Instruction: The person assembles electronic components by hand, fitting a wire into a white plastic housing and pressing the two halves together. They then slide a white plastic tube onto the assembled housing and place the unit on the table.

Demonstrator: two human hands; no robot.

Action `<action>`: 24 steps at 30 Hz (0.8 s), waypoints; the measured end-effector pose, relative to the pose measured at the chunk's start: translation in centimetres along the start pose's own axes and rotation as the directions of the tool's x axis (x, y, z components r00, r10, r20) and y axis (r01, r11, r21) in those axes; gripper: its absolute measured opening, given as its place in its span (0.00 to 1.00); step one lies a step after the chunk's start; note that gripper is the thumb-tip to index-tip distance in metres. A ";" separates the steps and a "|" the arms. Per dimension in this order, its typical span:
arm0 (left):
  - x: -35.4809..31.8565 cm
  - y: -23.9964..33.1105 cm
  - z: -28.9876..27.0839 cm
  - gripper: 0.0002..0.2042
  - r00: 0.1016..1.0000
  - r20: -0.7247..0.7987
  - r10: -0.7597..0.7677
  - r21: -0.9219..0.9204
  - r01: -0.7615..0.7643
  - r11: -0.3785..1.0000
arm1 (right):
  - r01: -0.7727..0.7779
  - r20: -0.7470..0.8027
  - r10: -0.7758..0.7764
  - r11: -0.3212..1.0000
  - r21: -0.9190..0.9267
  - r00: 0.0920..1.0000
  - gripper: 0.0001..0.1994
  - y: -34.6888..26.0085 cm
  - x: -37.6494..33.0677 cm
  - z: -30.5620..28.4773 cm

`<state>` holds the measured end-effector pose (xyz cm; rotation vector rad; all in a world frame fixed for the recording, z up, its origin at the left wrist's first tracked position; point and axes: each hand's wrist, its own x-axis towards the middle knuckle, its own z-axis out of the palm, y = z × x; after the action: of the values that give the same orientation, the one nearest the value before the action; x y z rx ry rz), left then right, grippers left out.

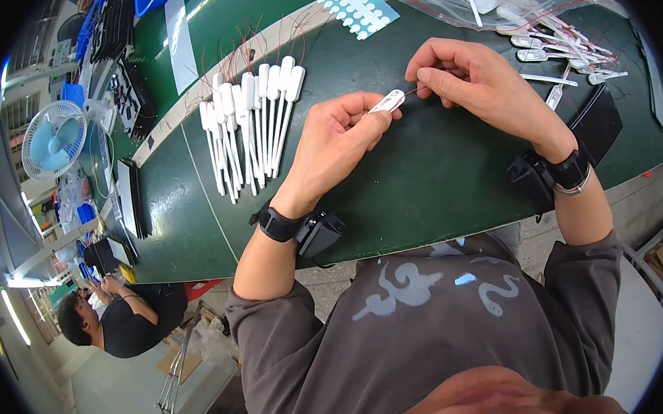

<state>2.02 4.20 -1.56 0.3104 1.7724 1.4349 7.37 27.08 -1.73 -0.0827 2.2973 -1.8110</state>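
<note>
Left grip (pixel 334 135) clamped on white rounded piece (pixel 391 100), right grip (pixel 475 87) pinched on thin red wire (pixel 410 91); could tear wire loose if tugged too hard.

Free green tabletop (pixel 432 179) nearside of right hand (pixel 476 83); leftward obstacle, white sticks (pixel 248 92).

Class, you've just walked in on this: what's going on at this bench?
A person's left hand holds a small white paddle-shaped piece above the green table, while the right hand pinches the thin red wire running from it. Similar white pieces lie grouped side by side to the left; others lie loosely heaped at the upper right.
</note>
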 end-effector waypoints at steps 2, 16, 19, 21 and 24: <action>0.0 -0.1 0.0 0.09 1.000 -0.005 0.000 0.008 0.000 1.000 | 0.004 -0.003 -0.004 1.000 0.026 1.000 0.09 0.0 0.0 -0.1; 0.0 -0.1 0.0 0.09 1.000 -0.007 0.004 0.001 -0.004 1.000 | 0.075 -0.052 -0.080 0.992 -0.099 0.995 0.07 0.1 0.0 -0.4; 0.0 0.0 0.0 0.08 1.000 -0.005 0.000 -0.026 0.000 1.000 | 0.125 -0.095 -0.142 0.977 -0.172 0.985 0.07 0.3 0.0 -0.7; -0.1 -0.1 -0.1 0.08 1.000 -0.001 0.001 -0.026 -0.001 1.000 | 0.157 -0.084 -0.184 0.953 -0.258 0.979 0.07 0.4 0.0 -1.1; -0.1 -0.2 -0.2 0.08 1.000 0.006 0.000 -0.027 0.000 1.000 | 0.092 -0.024 -0.103 0.959 -0.269 0.994 0.07 0.3 -0.1 -1.2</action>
<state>1.94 3.93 -1.67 0.3000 1.7468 1.4558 7.21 28.33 -1.78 -0.2099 2.5946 -1.5437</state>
